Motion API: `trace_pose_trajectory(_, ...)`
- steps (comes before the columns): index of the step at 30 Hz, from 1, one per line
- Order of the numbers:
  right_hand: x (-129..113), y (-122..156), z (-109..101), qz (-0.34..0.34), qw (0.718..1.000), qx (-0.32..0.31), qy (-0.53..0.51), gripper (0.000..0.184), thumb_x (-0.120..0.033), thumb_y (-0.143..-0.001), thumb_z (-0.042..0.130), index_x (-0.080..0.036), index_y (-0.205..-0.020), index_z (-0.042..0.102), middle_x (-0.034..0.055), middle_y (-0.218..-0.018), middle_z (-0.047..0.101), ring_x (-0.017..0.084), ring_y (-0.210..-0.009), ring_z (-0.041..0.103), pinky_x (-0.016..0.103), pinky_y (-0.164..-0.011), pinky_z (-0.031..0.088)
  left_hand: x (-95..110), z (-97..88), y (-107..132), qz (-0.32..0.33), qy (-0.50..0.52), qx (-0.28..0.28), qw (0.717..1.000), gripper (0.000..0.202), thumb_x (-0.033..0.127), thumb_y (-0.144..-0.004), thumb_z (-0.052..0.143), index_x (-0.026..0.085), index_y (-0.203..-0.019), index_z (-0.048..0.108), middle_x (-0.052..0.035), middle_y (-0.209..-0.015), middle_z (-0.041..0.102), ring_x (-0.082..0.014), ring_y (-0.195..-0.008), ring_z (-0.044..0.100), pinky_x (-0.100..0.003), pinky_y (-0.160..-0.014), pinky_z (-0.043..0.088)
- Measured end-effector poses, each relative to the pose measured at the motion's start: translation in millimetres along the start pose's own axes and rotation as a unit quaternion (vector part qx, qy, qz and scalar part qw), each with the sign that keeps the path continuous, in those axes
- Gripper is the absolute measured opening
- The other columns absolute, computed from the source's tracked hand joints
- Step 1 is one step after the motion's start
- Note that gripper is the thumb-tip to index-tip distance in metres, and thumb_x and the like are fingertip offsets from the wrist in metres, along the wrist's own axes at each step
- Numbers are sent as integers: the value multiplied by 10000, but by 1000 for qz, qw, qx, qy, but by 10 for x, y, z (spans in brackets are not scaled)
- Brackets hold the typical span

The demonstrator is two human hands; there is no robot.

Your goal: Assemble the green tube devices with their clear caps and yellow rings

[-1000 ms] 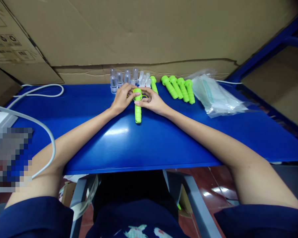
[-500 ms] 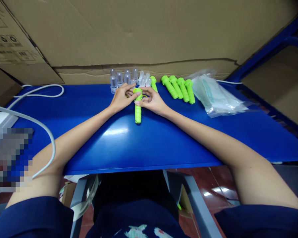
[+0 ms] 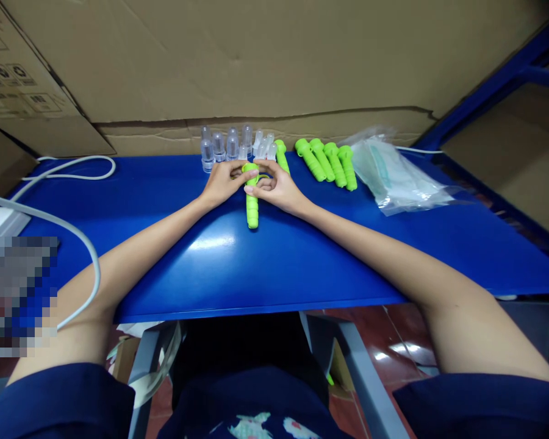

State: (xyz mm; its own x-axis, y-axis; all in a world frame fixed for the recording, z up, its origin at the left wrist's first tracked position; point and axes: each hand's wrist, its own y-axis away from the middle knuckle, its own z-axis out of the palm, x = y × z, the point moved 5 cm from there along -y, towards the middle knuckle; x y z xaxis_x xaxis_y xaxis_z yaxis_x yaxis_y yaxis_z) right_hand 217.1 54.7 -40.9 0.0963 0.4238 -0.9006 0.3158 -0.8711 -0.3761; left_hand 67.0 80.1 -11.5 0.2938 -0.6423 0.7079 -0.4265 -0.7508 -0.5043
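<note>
A lime-green ribbed handle [image 3: 252, 210], shaped like a small flashlight with a wider head, points its narrow end at me in the middle of the blue table. My left hand [image 3: 224, 183] grips the head from the left, its thumb lying across the top. From the other side, my right hand [image 3: 281, 190] pinches the same handle just below the head. A thin yellow-green loop shows by my right fingers. Just beyond the hands stand several clear plastic bottle-shaped parts [image 3: 232, 146] and smaller whitish translucent pieces [image 3: 261, 147]. Another green handle [image 3: 282, 157] lies behind my right hand.
Several like green handles [image 3: 332, 164] lie in a row to the right, beside a clear plastic bag [image 3: 396, 177] with pale contents. Cardboard [image 3: 265, 61] walls the table's back. A white cable [image 3: 73, 222] arcs over the left side, near a pixelated patch.
My left index finger has come down closer to the handle's head. Both hands keep their hold, and the other things lie as before; the view has shifted slightly.
</note>
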Motion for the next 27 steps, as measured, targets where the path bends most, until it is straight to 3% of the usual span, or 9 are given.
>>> trace_pose_trajectory(6,44,-24,5,50,998,-20,-17,873,-588,-659,893,-239,-1354,497,35,-1010,603,169,-809,628,348,-756,620,2,2,3,3,-5,-2,1000,501,600,-892,663,129,-1014,781,-49,-884,786,-198,-881,724,-266,-816,546)
trace_pose_trajectory(12,22,-25,10,27,999,-2,-30,838,-592,-630,910,-259,-1257,466,65,-1252,568,125,-804,647,316,-779,627,16,-5,12,15,-18,7,1000,492,596,-898,665,125,-977,783,-40,-839,777,-189,-832,717,-253,-772,534)
trace_pose_trajectory(27,-67,16,38,-8,1000,9,1,787,-682,-674,852,-279,-1195,420,52,-1237,540,108,-764,618,303,-735,617,28,-32,23,8,-28,35,999,420,530,-891,712,142,-1015,816,-68,-955,816,-234,-926,742,-315,-871,559)
